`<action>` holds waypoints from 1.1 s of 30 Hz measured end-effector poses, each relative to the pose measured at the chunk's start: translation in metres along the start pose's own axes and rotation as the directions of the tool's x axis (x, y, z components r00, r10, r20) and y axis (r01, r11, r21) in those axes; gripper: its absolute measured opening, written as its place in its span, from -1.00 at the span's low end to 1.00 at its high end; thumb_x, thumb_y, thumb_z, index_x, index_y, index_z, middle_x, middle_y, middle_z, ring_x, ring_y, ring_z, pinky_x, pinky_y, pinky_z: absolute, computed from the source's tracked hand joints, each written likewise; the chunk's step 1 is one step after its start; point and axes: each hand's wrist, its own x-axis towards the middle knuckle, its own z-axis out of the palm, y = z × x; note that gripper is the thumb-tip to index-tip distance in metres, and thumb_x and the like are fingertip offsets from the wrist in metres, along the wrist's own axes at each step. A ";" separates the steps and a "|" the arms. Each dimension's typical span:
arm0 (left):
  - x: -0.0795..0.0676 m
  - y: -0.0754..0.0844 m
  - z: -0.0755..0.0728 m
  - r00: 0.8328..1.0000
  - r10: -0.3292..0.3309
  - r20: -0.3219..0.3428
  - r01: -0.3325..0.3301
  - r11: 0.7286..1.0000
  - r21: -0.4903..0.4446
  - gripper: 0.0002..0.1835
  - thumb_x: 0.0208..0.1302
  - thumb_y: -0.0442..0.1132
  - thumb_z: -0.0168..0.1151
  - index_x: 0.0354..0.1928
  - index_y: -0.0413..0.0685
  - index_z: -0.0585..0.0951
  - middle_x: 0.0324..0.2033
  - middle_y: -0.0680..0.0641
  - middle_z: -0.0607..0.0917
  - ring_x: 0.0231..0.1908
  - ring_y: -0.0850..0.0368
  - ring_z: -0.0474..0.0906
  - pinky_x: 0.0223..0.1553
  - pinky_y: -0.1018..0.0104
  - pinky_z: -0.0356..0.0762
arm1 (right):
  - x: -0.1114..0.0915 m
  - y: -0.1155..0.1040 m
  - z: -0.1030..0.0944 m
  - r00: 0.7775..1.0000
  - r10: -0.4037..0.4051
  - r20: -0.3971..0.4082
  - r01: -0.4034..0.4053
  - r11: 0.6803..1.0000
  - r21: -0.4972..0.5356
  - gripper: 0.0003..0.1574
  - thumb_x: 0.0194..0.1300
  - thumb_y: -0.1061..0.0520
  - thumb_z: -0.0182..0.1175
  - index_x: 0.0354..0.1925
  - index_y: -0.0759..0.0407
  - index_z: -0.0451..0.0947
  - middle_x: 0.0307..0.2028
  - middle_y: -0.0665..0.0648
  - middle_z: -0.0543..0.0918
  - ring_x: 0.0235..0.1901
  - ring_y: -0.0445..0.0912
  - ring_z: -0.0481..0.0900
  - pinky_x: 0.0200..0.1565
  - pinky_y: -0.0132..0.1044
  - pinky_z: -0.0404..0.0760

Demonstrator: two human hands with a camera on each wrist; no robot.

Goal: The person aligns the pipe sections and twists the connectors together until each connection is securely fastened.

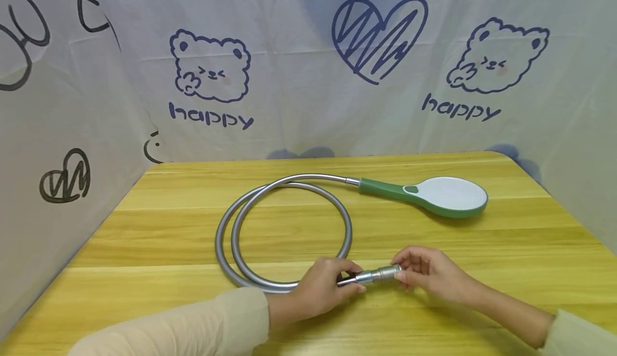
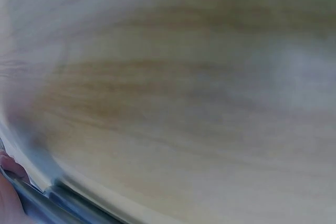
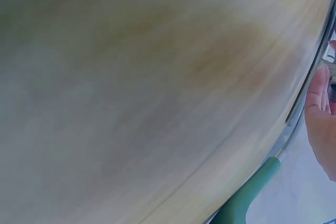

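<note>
My left hand (image 1: 318, 287) grips a grey metal shower hose (image 1: 348, 230) close to its end, low in the head view. From that grip a silver fitting (image 1: 384, 273) points to the right, and my right hand (image 1: 434, 274) pinches its far end between thumb and fingers. A threaded opening (image 3: 332, 92) shows by the right fingers at the edge of the right wrist view. The hose lies in loops behind and left of the hands. Its other end joins a green handheld shower head (image 1: 450, 195), which lies with its white face up.
The yellow wood-grain table (image 1: 159, 227) runs back to a white cloth (image 1: 299, 77) with drawn bears and hearts. More of this cloth hangs at the left and right sides. Blurred table surface fills most of both wrist views.
</note>
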 end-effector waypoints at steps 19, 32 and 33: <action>-0.001 -0.001 0.000 1.000 0.022 -0.005 -0.022 1.000 0.004 -0.80 0.10 -0.21 0.34 -0.23 -0.13 0.68 -0.32 -0.02 0.74 -0.61 0.50 0.28 -0.58 0.63 0.34 | -0.001 -0.004 -0.001 0.998 0.054 0.021 -0.053 0.998 -0.024 -0.67 0.16 0.25 0.24 -0.16 0.47 0.43 -0.36 0.07 0.58 -0.40 -0.33 0.52 -0.39 -0.42 0.56; -0.001 -0.001 0.000 1.000 0.022 -0.002 -0.022 1.000 -0.001 -0.78 0.09 -0.22 0.34 -0.22 -0.15 0.68 -0.31 -0.04 0.74 -0.62 0.49 0.29 -0.58 0.63 0.35 | -0.002 -0.005 0.001 0.998 0.048 -0.027 -0.051 0.992 -0.114 -0.66 0.12 0.16 0.29 -0.19 0.38 0.52 -0.39 0.13 0.60 -0.41 -0.32 0.50 -0.40 -0.41 0.55; -0.001 -0.001 0.000 1.000 0.023 -0.003 -0.023 1.000 0.001 -0.78 0.10 -0.21 0.34 -0.22 -0.15 0.68 -0.31 -0.04 0.74 -0.62 0.49 0.29 -0.58 0.63 0.35 | -0.002 -0.004 0.001 0.998 0.049 -0.029 -0.052 0.992 -0.113 -0.66 0.12 0.17 0.29 -0.19 0.39 0.52 -0.38 0.13 0.60 -0.41 -0.32 0.50 -0.40 -0.41 0.56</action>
